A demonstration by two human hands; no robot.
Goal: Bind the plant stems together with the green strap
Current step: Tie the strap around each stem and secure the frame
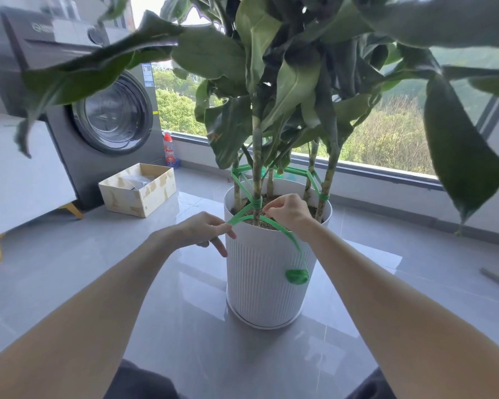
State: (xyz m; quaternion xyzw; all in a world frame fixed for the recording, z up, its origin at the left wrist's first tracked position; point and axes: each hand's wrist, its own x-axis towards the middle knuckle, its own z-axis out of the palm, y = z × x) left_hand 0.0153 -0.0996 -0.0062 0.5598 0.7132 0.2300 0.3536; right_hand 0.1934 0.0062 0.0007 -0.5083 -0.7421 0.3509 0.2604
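both bare forearms reach forward from the bottom of the view toward the plant. the left hand sits just outside the near-left rim of the tall white ribbed plastic pot, knuckles up. its thumb and forefinger pinch the end of the flat green plastic strap, and one lower finger points down against the pot wall. the right hand is over the soil inside the rim, wrist bent, fingertips bunched narrowly just beside the wrapped turn of strap. whether they actually grip it i cannot tell.

the strap is wound around the pale mottled central stem and runs on in bands to the other stems, left and right. from the left hand a loop arcs in front of the central stem, passes under the right wrist and hangs down the pot's front. it ends in a small green roll.

large dark green leaves droop over the scene. on the grey tiled floor to the left are an open cardboard box and a dark grey front-loading washing machine, with a red-capped bottle by the window sill.
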